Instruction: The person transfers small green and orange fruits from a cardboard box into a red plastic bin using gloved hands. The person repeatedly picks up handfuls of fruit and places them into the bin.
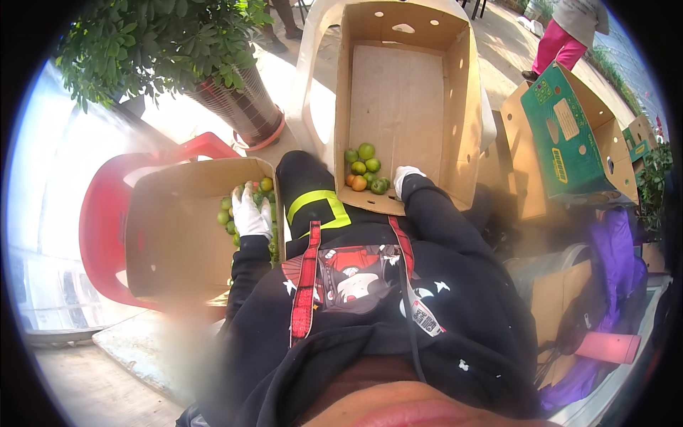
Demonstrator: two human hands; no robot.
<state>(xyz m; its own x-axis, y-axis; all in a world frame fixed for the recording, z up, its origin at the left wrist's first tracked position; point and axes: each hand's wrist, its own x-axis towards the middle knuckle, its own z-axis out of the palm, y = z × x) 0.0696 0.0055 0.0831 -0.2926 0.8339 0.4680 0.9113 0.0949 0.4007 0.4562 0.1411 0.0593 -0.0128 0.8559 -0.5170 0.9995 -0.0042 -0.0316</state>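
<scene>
My left hand (253, 214), in a white glove, reaches into a cardboard box (173, 235) on my left. Its fingers are spread over green and orange tomatoes (223, 216) heaped along that box's right side; its palm is hidden. A second cardboard box (397, 96) stands in front of me, with a small cluster of green and orange tomatoes (366, 151) in its near left corner. My right hand (406, 176), also white-gloved, is inside this box at the near wall, right of the cluster. Its fingers are mostly hidden, so I cannot tell whether they hold anything.
The left box rests on a red plastic chair (98, 229), the front one on a white plastic chair (307, 69). A potted plant (235, 101) stands ahead left. At right are a green printed carton (560, 133), purple cloth (613, 261) and a pink cylinder (609, 347). A person (568, 32) stands beyond.
</scene>
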